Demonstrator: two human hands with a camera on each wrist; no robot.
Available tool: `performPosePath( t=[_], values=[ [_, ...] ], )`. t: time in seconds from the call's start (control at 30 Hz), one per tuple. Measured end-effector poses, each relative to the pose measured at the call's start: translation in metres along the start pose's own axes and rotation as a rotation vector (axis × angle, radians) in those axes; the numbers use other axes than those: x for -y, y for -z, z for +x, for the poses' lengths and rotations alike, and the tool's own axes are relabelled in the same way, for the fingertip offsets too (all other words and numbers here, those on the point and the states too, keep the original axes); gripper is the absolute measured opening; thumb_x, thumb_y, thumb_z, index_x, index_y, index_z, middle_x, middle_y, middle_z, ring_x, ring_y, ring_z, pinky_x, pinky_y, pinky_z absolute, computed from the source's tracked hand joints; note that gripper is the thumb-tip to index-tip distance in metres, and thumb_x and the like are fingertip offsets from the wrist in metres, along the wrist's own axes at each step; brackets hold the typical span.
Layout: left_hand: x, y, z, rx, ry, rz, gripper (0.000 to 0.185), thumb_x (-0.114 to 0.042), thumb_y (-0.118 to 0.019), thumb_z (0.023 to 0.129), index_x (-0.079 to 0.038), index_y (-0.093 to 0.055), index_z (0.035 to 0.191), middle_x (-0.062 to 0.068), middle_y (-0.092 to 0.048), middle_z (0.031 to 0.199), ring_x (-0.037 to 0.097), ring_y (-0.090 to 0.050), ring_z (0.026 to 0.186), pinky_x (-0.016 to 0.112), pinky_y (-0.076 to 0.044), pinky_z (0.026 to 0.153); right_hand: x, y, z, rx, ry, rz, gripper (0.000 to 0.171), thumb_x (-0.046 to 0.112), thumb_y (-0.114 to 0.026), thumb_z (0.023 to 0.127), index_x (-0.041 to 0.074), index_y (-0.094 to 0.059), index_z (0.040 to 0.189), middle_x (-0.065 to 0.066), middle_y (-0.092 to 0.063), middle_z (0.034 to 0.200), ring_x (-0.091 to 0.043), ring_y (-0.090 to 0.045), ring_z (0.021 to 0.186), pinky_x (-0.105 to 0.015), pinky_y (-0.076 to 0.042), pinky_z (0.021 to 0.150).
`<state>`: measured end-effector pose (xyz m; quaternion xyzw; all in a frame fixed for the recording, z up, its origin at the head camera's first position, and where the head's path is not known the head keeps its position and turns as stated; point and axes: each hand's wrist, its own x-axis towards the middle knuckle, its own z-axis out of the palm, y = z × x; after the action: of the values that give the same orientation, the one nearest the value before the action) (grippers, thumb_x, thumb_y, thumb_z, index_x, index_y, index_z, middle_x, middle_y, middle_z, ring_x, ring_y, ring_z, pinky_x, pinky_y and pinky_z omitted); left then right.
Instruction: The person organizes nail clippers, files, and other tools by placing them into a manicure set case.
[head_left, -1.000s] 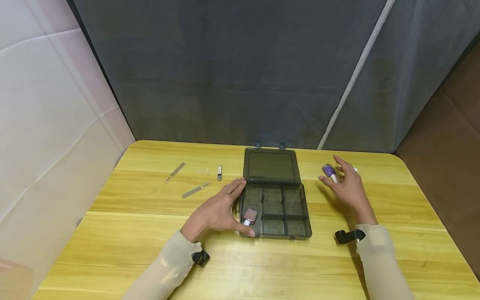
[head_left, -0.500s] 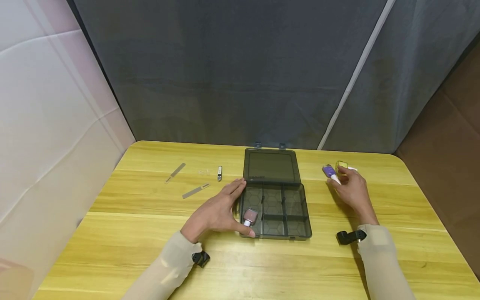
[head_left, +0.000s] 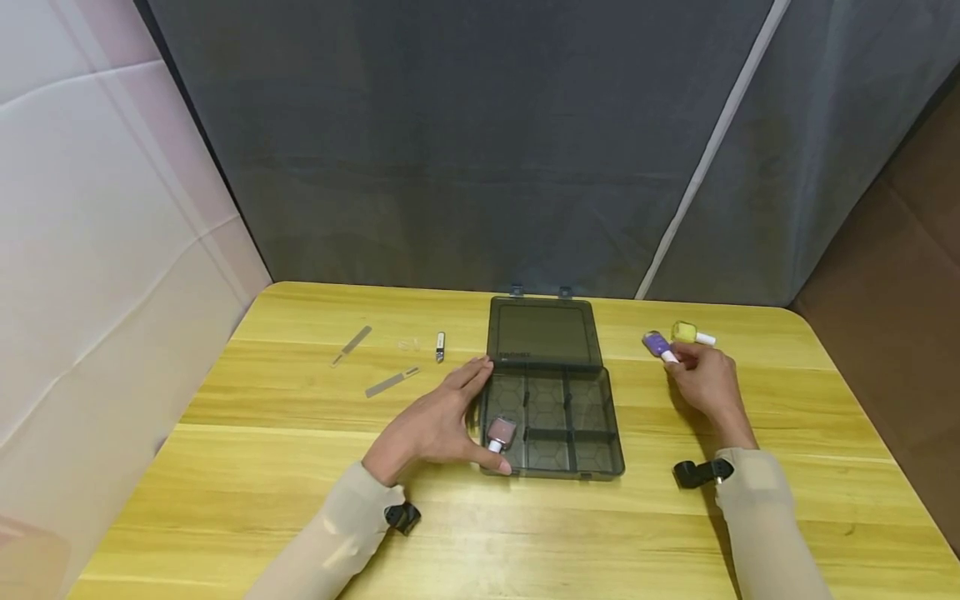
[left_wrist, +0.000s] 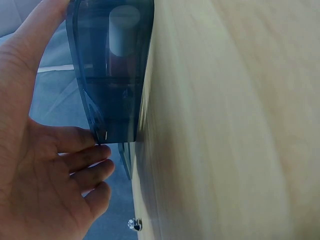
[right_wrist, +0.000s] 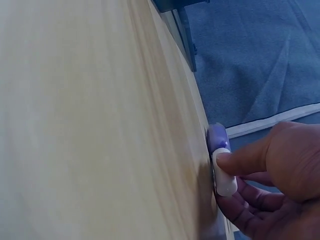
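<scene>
Head view: left hand point(head_left: 435, 425) rests flat, fingers straight, against the near-left wall of the open compartment box point(head_left: 592, 467); a pink bottle point(head_left: 500, 432) lies in its near-left compartment. Farther right, right hand point(head_left: 705, 383) pinches the white cap of the purple bottle point(head_left: 657, 343) lying on the table point(head_left: 300, 517), just beside a yellow bottle point(head_left: 686, 332).

Setting: a staged recording booth, not a lived-in room. Yellow wood-grain worktop point(head_left: 300, 500) is enclosed by grey fabric curtain point(head_left: 450, 167) behind it and white padded panel point(head_left: 90, 250) to its left. Brown floor point(head_left: 900, 275) lies right of the worktop.
</scene>
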<state>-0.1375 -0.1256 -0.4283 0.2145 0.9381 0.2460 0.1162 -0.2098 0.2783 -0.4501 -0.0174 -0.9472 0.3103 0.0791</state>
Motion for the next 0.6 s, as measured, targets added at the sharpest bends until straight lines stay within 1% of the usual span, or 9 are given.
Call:
performPosePath(
  t=[0.17,0.3,0.47,0.6],
  values=[
    [-0.0002,0.0001,-0.0002,-0.002,0.001,-0.005,0.145,-0.081,-0.083,0.057,-0.015,-0.012,0.166,0.003,-0.008,0.175,0.023,-0.016,0.160,0.049,-0.040,0.119,-0.0009,0.0004,0.0002,0.017,-0.002,0.006,0.034,0.011,-0.064,0.099,-0.006,-0.068,0.128,-0.025,-0.073,0.111,-0.039,-0.069,0.098,-0.051,-0.053,0.087],
    [-0.0003,-0.0002,-0.0002,0.000,0.005,-0.009,0.146,-0.081,-0.083,0.057,-0.016,-0.012,0.166,0.003,-0.008,0.175,0.023,-0.017,0.160,0.049,-0.041,0.119,-0.0020,0.0002,-0.0001,0.033,-0.017,0.012,0.034,0.010,-0.062,0.100,-0.005,-0.067,0.130,-0.025,-0.072,0.112,-0.037,-0.067,0.099,-0.047,-0.051,0.085],
    [-0.0006,-0.0002,-0.0001,-0.002,0.004,-0.007,0.146,-0.081,-0.083,0.057,-0.015,-0.012,0.166,0.003,-0.008,0.175,0.023,-0.016,0.160,0.048,-0.040,0.119,-0.0016,0.0002,0.0001,0.030,-0.021,0.027,0.033,0.009,-0.062,0.100,-0.003,-0.066,0.131,-0.024,-0.072,0.113,-0.036,-0.066,0.099,-0.040,-0.049,0.083],
    [-0.0011,0.0003,-0.0004,-0.005,0.003,-0.009,0.146,-0.080,-0.084,0.056,-0.015,-0.012,0.166,0.003,-0.009,0.174,0.023,-0.017,0.160,0.048,-0.040,0.119,0.0006,0.0004,-0.0002,0.027,-0.009,0.040,0.033,0.008,-0.061,0.100,-0.002,-0.066,0.131,-0.024,-0.071,0.113,-0.036,-0.066,0.100,-0.040,-0.049,0.084]
  ],
)
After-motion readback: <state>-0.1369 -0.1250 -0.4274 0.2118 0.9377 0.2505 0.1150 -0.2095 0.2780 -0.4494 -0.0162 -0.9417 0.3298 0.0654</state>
